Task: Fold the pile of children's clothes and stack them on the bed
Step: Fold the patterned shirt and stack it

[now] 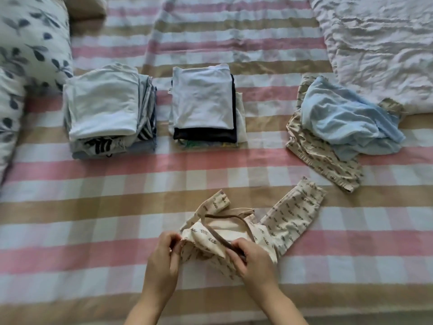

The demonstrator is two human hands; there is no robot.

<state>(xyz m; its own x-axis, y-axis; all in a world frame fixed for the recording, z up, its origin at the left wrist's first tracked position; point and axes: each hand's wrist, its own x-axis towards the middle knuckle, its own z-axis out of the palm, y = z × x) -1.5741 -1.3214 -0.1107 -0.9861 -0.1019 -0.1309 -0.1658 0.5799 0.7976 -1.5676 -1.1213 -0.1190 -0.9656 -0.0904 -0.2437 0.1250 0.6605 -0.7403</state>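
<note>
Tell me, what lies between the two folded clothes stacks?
Only a bare strip of pink-and-tan checked bedsheet; the head view shows the pale-blue-topped left stack and white-topped middle stack standing apart.

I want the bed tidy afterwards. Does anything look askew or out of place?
Only at right: a blue garment lies crumpled over a patterned piece, both unfolded. The left stack and middle stack look square. The left hand and right hand pinch a bunched top.
</note>
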